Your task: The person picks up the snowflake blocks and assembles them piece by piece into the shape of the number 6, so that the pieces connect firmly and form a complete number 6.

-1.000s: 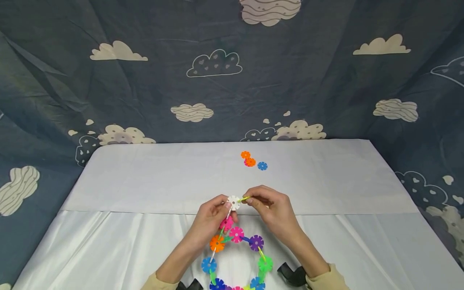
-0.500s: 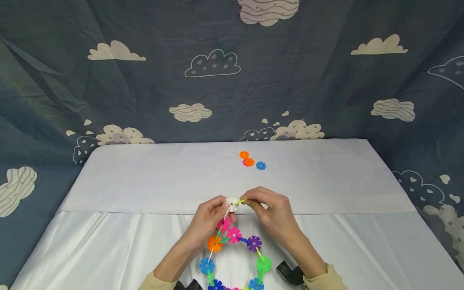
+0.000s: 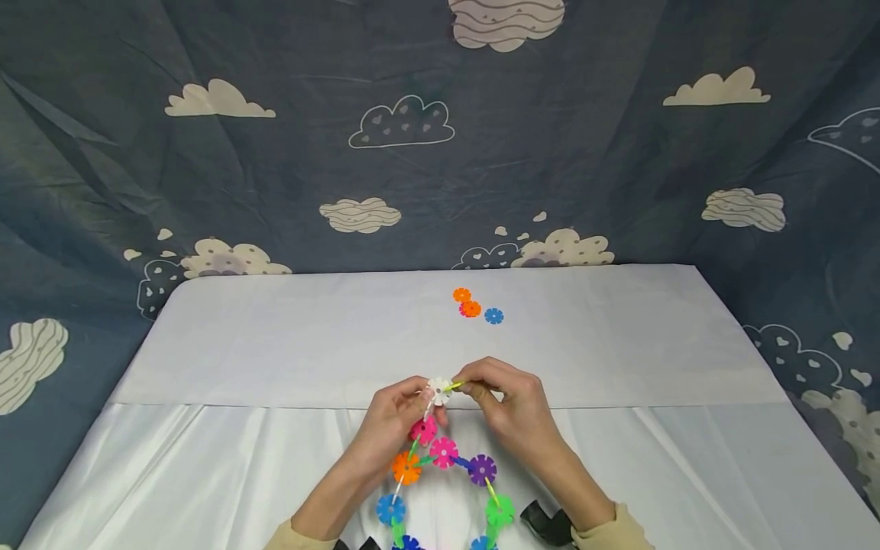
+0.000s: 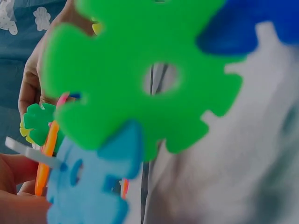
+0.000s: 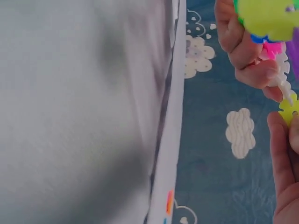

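My left hand pinches a white notched flower disc by its edge. From the right, my right hand pinches a yellow flower disc, seen edge-on in the head view, where its tip meets the white disc's rim. Below the white disc hangs a linked ring of discs, with pink, orange, blue, purple and green among them. Its lower part runs out of the head view. Up close in the left wrist view, a green disc and a light blue disc hide much of the hands.
Loose discs lie far back on the white table: two orange ones, partly covering a pink one, and a blue one. A black object is beside the right forearm. A dark cloud-print cloth hangs behind.
The yellow disc has moved slightly left, its tip reaching farther over the white disc's edge. Both hands keep their grips, and the ring sits a little lower in the head view.
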The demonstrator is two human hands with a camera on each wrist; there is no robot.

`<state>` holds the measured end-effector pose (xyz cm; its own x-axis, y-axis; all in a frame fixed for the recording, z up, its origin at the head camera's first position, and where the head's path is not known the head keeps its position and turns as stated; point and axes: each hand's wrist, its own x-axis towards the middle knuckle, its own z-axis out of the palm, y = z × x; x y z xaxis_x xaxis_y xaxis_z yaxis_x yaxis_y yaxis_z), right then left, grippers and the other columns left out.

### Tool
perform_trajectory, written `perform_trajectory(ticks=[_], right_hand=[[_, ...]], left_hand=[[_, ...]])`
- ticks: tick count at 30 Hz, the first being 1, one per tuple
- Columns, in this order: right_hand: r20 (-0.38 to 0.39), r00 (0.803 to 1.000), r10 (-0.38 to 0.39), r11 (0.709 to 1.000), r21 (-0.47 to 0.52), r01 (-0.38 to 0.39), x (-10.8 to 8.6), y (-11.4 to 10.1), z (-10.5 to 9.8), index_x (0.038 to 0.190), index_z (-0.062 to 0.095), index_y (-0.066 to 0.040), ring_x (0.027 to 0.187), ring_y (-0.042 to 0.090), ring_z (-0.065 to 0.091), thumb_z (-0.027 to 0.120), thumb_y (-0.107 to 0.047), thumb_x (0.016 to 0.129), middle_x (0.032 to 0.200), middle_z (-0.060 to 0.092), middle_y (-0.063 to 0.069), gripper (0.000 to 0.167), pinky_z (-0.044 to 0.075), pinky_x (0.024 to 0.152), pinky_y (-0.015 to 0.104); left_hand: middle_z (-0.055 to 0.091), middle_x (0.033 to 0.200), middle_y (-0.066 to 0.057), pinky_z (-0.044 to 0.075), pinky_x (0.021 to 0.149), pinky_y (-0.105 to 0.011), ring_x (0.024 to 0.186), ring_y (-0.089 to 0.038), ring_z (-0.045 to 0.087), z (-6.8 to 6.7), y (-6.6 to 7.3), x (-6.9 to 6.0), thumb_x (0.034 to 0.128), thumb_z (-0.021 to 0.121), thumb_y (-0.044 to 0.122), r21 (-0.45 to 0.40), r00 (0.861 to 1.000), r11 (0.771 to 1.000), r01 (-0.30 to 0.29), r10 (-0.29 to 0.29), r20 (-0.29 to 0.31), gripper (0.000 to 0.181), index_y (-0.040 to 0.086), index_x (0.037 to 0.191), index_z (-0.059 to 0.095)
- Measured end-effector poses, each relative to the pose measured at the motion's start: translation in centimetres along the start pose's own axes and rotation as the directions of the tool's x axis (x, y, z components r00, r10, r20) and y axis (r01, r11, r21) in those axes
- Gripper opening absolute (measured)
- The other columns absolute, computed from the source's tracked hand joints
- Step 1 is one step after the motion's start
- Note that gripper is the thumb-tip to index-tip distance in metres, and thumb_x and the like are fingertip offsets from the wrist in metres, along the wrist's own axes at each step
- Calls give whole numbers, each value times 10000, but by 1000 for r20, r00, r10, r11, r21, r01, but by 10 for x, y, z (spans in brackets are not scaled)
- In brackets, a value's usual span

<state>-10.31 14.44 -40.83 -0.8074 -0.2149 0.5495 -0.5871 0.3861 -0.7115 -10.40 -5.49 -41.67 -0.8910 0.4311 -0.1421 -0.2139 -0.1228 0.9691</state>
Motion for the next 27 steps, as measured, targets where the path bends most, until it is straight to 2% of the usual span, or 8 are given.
perform_trajectory(ticks=[3,6,12,16,19,23,27], right_hand=[[-2,999,45,998,40,-45,-1,3,1,935,730,-159,830,95,665,721,10,867,928,701,-83,182,557,741,256],[13,990,144,985,95,-144,-2,5,0,996,742,-155,871,113,666,713,-49,890,982,705,-64,153,558,770,270],[66,937,344,932,95,-349,-3,10,-4,1145,717,-188,927,153,681,725,-112,901,1066,704,-36,256,546,812,260],[86,902,423,894,124,-431,-2,22,-12,1177,693,-102,929,249,688,692,-101,930,1076,706,77,247,558,799,311],[113,888,445,880,130,-457,4,35,-21,1190,673,-29,942,298,680,651,-84,957,1108,692,144,241,564,794,370],[141,873,467,876,61,-478,21,57,-35,1176,674,1,919,306,674,633,-93,970,1096,698,150,230,567,782,375],[151,858,490,871,-100,-480,44,79,-46,1167,685,-21,965,270,656,628,-115,975,1101,701,113,221,558,808,353]], left_hand=[[664,799,-74,383,534,-184,598,-108,470,1,1,1,1040,505,185,12,1000,1000,-11,12,-11,274,-57,1125,600],[657,809,-79,349,525,-194,595,-117,433,1,2,1,1046,497,215,39,999,999,-22,23,-28,278,-39,1098,600],[647,832,-146,434,618,-223,697,-168,542,-4,5,2,1032,529,215,116,991,993,-26,40,-124,274,-52,1008,588],[645,848,-208,473,691,-251,752,-213,597,-12,6,3,1022,553,184,158,986,986,-54,78,-150,221,-20,954,601],[647,876,-245,481,720,-259,766,-218,605,-18,7,4,1020,559,174,169,982,982,-79,106,-158,207,-18,957,606],[650,920,-257,490,721,-259,785,-207,602,-23,10,6,1022,552,156,137,976,986,-91,115,-186,199,-36,986,593],[655,946,-247,507,705,-260,793,-198,613,-28,13,6,1021,548,132,106,974,991,-77,97,-206,188,-54,1012,572]])
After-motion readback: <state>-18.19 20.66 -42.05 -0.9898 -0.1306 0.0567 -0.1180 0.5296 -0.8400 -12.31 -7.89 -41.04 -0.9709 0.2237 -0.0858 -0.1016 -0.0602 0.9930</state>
